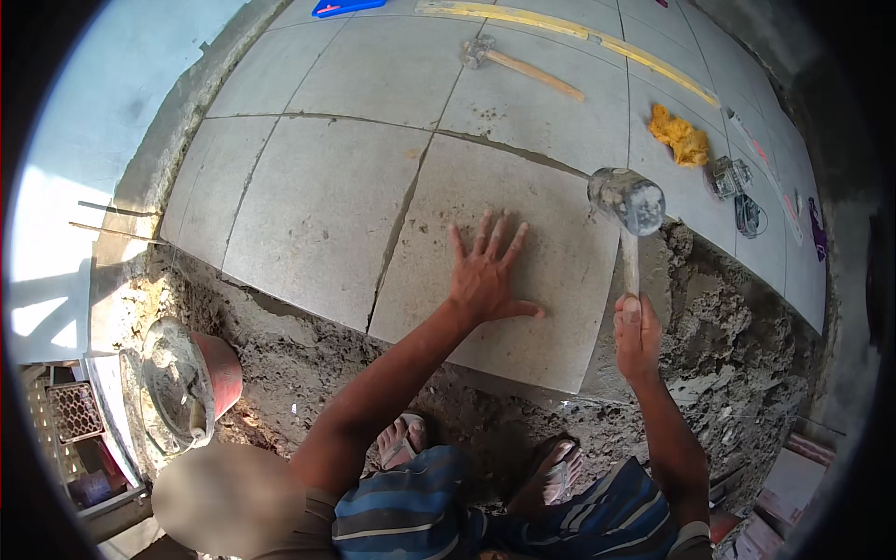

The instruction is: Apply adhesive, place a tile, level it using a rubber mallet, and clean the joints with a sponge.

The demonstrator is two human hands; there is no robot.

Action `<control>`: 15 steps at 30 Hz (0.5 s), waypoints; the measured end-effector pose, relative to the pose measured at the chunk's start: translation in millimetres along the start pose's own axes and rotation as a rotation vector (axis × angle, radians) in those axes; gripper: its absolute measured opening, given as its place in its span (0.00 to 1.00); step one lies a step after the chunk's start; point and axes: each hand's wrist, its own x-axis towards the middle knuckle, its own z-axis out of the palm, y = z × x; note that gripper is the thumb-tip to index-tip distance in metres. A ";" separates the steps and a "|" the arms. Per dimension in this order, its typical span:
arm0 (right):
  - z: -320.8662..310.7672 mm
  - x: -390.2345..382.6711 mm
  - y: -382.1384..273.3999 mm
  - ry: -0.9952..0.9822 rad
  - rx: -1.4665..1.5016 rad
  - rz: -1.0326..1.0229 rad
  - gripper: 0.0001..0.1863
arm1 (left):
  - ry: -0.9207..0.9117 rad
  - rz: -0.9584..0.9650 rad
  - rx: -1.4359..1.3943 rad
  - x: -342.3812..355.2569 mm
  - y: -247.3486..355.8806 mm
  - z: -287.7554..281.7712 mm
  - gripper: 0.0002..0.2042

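Note:
Fingers spread, my left hand (483,282) lies flat on a large light grey floor tile (551,252). Grey mortar smears and specks mark the tile's surface. My right hand (637,338) is wrapped round the pale handle of a rubber mallet (625,200). The mallet's dark, mortar-smeared head is over the tile's far right corner; whether it touches the tile I cannot tell. To the left, another floor tile (313,215) adjoins this one along a narrow joint. Wet mortar (719,308) spreads beside the tile's right edge and along its near edge.
A wooden-handled hammer (532,73), a yellow straightedge (597,35) and an orange cloth (679,136) lie on the farther tiles. A red bucket (217,373) with mortar stands at left, near a crate (75,411). Boxes (784,485) sit at lower right. Walls border both sides.

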 end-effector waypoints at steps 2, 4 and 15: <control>0.4 -1.0 -10.7 -0.006 0.095 -0.032 0.16 | -0.124 -0.247 0.117 -7.0 4.0 -23.5 0.72; 10.1 8.8 -17.5 -0.055 -0.060 -0.192 0.16 | -0.134 -0.270 0.127 -13.5 -4.6 -23.7 0.73; 58.5 61.5 16.2 -0.074 -0.213 -0.214 0.16 | -0.102 -0.282 0.096 -12.8 -8.3 -20.8 0.74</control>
